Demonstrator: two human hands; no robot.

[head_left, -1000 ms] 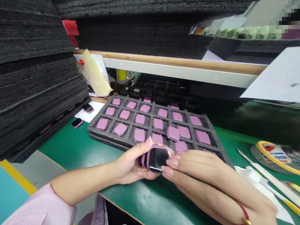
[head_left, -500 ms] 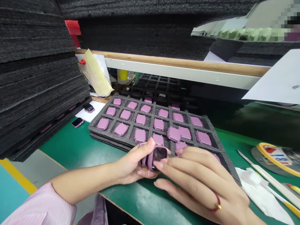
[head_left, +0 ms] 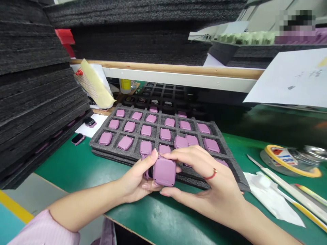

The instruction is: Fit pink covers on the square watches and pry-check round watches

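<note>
Sitting between left hand [head_left: 137,179], right hand [head_left: 217,183]: purple watch [head_left: 165,171].

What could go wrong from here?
Drop: the flat purple square watch case sits at the right hand's fingertips in front of another purple case with a dark face in the left hand; either might slip.
Scuffing: in the grey foam tray, one purple case overlaps its neighbour, so they could rub.
Cut: the white-handled pointed knife lies bare near the right forearm; reaching that way might catch it.
</note>
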